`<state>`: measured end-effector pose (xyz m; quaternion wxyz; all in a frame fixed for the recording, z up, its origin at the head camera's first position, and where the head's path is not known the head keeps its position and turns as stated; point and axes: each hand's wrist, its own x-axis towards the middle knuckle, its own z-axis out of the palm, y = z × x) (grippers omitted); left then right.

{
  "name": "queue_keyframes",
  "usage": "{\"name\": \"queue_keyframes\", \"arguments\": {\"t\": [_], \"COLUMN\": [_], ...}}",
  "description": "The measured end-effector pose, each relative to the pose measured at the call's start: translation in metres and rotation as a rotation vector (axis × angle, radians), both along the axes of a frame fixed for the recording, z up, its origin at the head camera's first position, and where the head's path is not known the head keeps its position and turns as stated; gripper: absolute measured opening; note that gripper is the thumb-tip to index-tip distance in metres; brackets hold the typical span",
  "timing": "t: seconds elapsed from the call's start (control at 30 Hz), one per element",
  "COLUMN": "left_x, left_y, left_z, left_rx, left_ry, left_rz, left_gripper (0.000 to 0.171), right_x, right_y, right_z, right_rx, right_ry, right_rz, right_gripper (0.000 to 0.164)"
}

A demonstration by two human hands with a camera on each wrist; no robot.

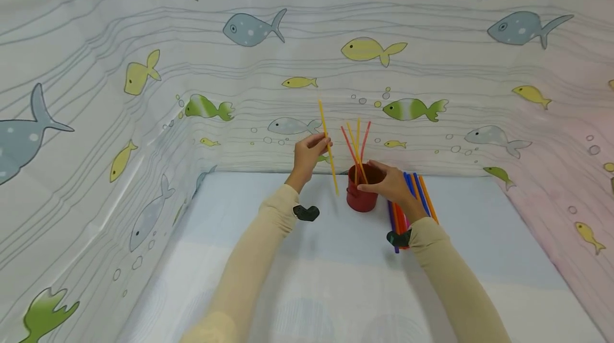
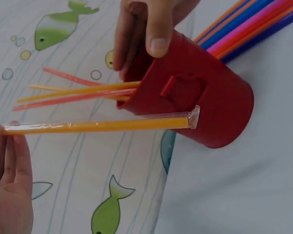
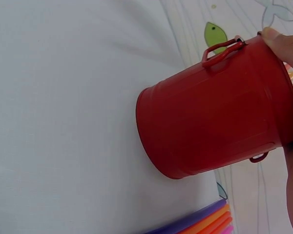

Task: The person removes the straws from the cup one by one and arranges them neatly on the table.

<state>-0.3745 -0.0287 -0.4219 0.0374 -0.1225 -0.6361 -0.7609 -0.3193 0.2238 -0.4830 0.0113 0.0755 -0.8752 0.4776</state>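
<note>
My left hand (image 1: 310, 155) pinches a yellow drinking straw (image 1: 329, 148) in a clear wrapper. The straw's lower end hangs left of a red metal bucket (image 1: 361, 202), and in the left wrist view it overlaps the bucket's side. Two yellow and two red straws (image 2: 78, 92) stand in the bucket and lean out over its rim. With thumb and fingers, my right hand (image 1: 390, 186) grips the bucket's rim from the right. A small wire handle (image 3: 222, 52) shows on the bucket's side in the right wrist view.
Several coloured straws (image 1: 427, 196), blue, orange, red, pink and purple, lie side by side on the white table (image 1: 336, 268), partly under my right forearm. A fish-printed cloth (image 1: 307, 55) rises behind the table and along both sides.
</note>
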Motion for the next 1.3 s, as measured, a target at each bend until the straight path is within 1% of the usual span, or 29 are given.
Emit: {"name": "queue_keyframes", "arguments": {"t": [0.17, 0.3, 0.37, 0.53, 0.7, 0.83, 0.93, 1.03, 1.2, 1.3], "left_x": [0.003, 0.008, 0.012, 0.021, 0.027, 0.03, 0.031, 0.034, 0.038, 0.04], "left_y": [-0.003, -0.005, -0.005, -0.004, -0.004, -0.005, -0.007, -0.008, -0.01, -0.012], "left_z": [-0.019, -0.038, -0.048, -0.069, -0.087, -0.097, -0.103, -0.107, -0.111, -0.116], "left_rx": [0.007, 0.001, 0.004, 0.025, 0.01, 0.022, 0.022, -0.003, -0.055, -0.063], "left_ry": [-0.024, -0.084, -0.115, -0.19, -0.204, -0.22, -0.249, -0.271, -0.287, -0.301], "left_rz": [-0.013, -0.023, -0.037, -0.051, -0.059, -0.068, -0.069, -0.069, -0.079, -0.086], "left_gripper": [0.039, 0.04, 0.04, 0.034, 0.033, 0.032, 0.033, 0.035, 0.037, 0.037], "right_x": [0.0, 0.002, 0.002, 0.002, 0.001, 0.0, 0.0, 0.0, -0.001, -0.001], "right_y": [0.0, 0.0, 0.001, 0.003, 0.003, 0.003, 0.002, 0.001, 0.001, 0.0], "right_z": [0.0, -0.001, -0.002, -0.005, -0.006, -0.004, -0.003, -0.002, -0.001, -0.001], "right_rx": [0.014, 0.007, 0.005, -0.002, 0.004, 0.002, -0.005, -0.002, 0.013, 0.012], "right_ry": [0.012, -0.009, -0.009, 0.002, 0.002, -0.004, -0.008, -0.003, 0.015, 0.016], "right_rz": [-0.001, 0.001, -0.003, -0.004, -0.005, -0.009, -0.01, -0.009, -0.009, -0.009], "right_gripper": [0.093, 0.094, 0.093, 0.09, 0.091, 0.092, 0.092, 0.093, 0.096, 0.094]}}
